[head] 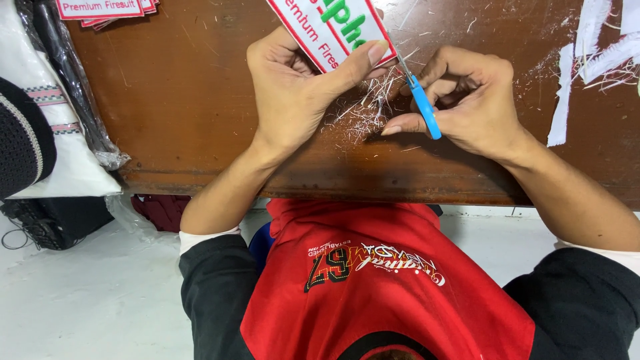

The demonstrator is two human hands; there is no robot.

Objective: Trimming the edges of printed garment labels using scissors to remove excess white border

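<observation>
My left hand (293,87) grips a white embroidered patch (330,27) with a red border and green and red lettering, thumb pressed on its lower right corner. My right hand (467,100) holds a small blue-handled thread snipper (421,103), its metal tip pointing up at the patch's right edge. Both hands rest over the near edge of a worn brown wooden table (187,100). A heap of white thread clippings (367,110) lies between the hands.
More matching patches (100,8) are stacked at the far left of the table. White fabric strips (587,47) lie at the right. Bags and dark bundles in plastic (60,80) lean at the table's left side. Below is a white floor (87,293).
</observation>
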